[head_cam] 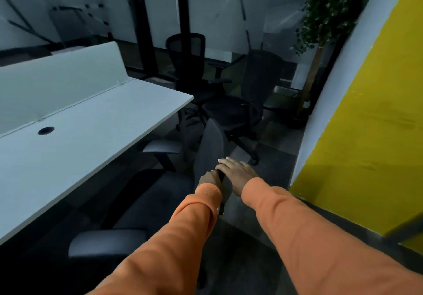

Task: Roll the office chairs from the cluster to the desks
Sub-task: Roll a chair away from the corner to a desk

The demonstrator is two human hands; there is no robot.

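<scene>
A grey office chair point(211, 148) stands just in front of me, its seat turned toward the white desk point(96, 134) on the left. My left hand point(209, 178) grips the top edge of its backrest. My right hand point(238, 171) lies over the same edge just beyond, fingers curled onto it. Two black office chairs form a cluster farther back, one point(190, 65) upright by the glass wall and another point(256, 93) to its right, close to the first.
A yellow and white wall point(366, 111) closes in on the right, leaving a narrow aisle of dark floor. A potted plant point(332, 15) stands at the back right. The desk carries a white divider panel point(57, 81) and a cable hole point(45, 130).
</scene>
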